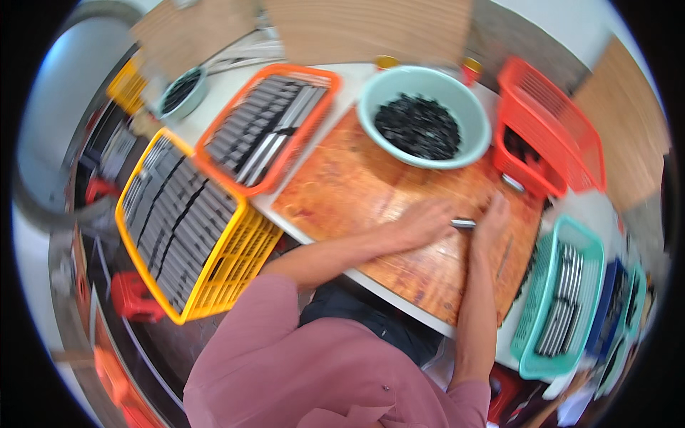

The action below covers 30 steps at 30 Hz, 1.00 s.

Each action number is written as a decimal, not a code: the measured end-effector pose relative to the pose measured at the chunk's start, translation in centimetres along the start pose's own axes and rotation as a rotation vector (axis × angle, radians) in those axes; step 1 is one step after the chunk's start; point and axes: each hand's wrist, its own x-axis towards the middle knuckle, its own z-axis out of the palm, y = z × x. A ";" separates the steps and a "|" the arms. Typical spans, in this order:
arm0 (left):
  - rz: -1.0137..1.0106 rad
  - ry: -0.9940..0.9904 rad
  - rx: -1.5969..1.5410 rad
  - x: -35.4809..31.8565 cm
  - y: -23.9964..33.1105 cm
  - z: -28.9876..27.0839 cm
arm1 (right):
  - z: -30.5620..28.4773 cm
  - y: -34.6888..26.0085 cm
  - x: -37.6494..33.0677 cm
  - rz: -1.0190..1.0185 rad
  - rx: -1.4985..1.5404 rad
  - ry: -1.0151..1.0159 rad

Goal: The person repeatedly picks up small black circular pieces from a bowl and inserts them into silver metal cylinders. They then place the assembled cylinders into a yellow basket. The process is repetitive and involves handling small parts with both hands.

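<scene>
Over the wooden board (332, 189), my left hand (426, 222) is closed round one end of a short silver metal tube (463, 224). My right hand (490, 222) is closed at the tube's other end, its fingers pointing away from me. Only a small middle stretch of the tube shows; motion blur hides finger detail. Beyond my hands stands a pale green basin (369, 118) holding many small black parts (417, 127).
An orange basket (267, 69) and a yellow basket (242, 232), both with rows of grey tubes, stand left. Tilted red baskets (549, 107) are at the far right. A green basket (528, 349) with striped bundles sits near right. Behind it, a co-worker's arm (553, 406) shows.
</scene>
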 end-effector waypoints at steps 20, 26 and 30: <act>-0.800 0.491 0.045 -17.0 -5.8 -32.3 | 0.5 -1.7 -0.8 -0.062 -0.090 -0.228; -0.800 0.292 0.111 -16.4 -11.4 -31.1 | 0.8 -1.9 -0.9 -0.072 -0.080 -0.255; -0.816 0.128 0.188 -15.2 -12.4 -29.5 | 0.2 -0.8 -0.5 -0.078 -0.083 -0.266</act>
